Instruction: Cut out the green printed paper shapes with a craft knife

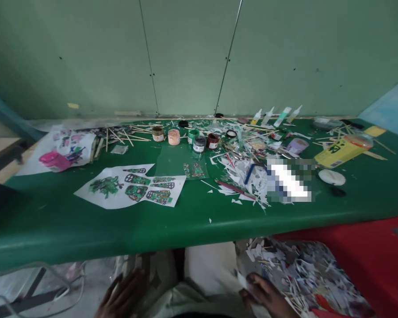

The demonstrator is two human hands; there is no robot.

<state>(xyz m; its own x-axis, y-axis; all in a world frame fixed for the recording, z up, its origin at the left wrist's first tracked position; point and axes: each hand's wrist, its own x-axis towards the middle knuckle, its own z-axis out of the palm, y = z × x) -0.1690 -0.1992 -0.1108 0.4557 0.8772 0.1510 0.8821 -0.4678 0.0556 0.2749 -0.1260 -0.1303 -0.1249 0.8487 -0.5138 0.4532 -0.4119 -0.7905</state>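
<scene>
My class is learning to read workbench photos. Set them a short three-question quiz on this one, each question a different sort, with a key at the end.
1. Multiple choice: what colour is the paint in the open jar standing between the brown jar and the green jar?
A) Peach
B) Blue
C) Yellow

2. True or false: in the picture, the person's left hand appears below the front edge of the green tabletop.

3. Fill in the blank: a small white piece, perhaps paper, is held in the person's ____ hand.

Key:
1. A, the peach jar.
2. True.
3. Right: the right hand holds it.
</scene>
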